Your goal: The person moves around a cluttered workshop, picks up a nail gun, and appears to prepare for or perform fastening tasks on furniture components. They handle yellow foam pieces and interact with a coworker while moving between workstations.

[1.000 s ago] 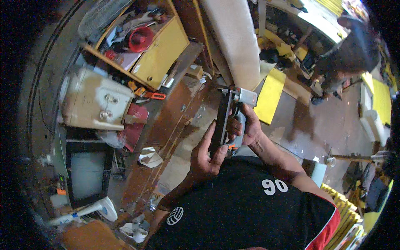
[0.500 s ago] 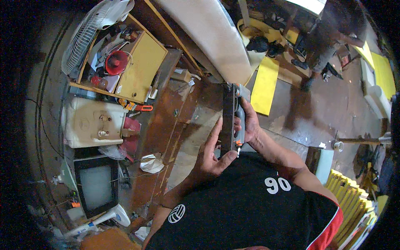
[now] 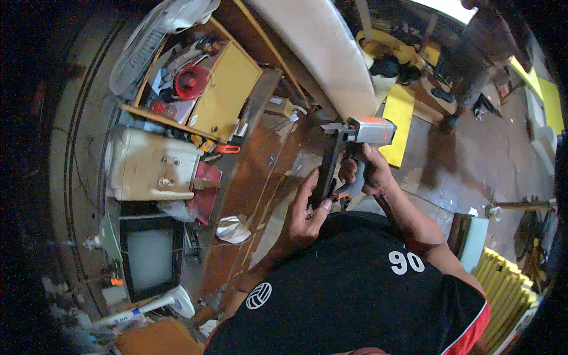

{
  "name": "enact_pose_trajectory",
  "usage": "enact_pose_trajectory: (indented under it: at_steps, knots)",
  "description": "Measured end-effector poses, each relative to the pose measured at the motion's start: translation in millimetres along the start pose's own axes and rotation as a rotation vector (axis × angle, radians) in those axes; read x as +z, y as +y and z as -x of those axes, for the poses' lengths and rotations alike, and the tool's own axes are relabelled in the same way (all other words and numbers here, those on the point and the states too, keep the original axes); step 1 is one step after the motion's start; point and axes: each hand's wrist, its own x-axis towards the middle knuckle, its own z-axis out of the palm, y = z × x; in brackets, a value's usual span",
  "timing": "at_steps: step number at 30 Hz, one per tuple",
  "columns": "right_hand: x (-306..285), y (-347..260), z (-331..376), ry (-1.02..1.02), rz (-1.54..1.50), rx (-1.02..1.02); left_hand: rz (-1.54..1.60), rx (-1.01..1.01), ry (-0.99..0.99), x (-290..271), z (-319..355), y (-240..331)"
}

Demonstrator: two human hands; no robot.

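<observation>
In front of my chest I hold a staple gun (image 3: 373,131) with a silver and orange head and a long dark magazine. My right hand (image 3: 377,170) is wrapped round its grey handle, below the head. My left hand (image 3: 309,213) is closed on the rear end of the magazine, thumb on one side and fingers on the other. An orange part shows at the bottom of the handle, between the two hands. The magazine's inside cannot be made out.
A pale padded panel (image 3: 322,50) leans beyond the gun, with a yellow board (image 3: 397,127) beside it. A wooden cabinet (image 3: 228,97), a cream box-like object (image 3: 155,165) and an old television (image 3: 149,254) line the left. Another person (image 3: 482,59) stands at upper right; yellow slats (image 3: 503,281) stand lower right.
The staple gun has turned in my hands, so the side of its head now shows. My left hand keeps to the magazine's rear end. The whole view has shifted a little.
</observation>
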Motion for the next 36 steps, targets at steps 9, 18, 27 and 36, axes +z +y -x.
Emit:
enact_pose_trajectory:
  at_steps: [9,18,27,36]
  knots:
    - [20.2,29.0,0.9,0.030,0.220,-0.006,-0.206,0.233,0.187,-16.0,-2.0,-25.0]
    - [52.6,46.3,-19.5,0.171,0.505,0.097,0.175,0.068,0.338,-25.3,10.2,-55.8]
    - [74.7,105.8,-79.2,0.113,0.956,0.204,0.577,-0.072,0.648,-82.1,20.2,-122.6]
    - [-65.3,136.0,-60.7,0.077,1.177,0.420,0.329,-0.333,1.285,-221.1,-9.2,-261.2]
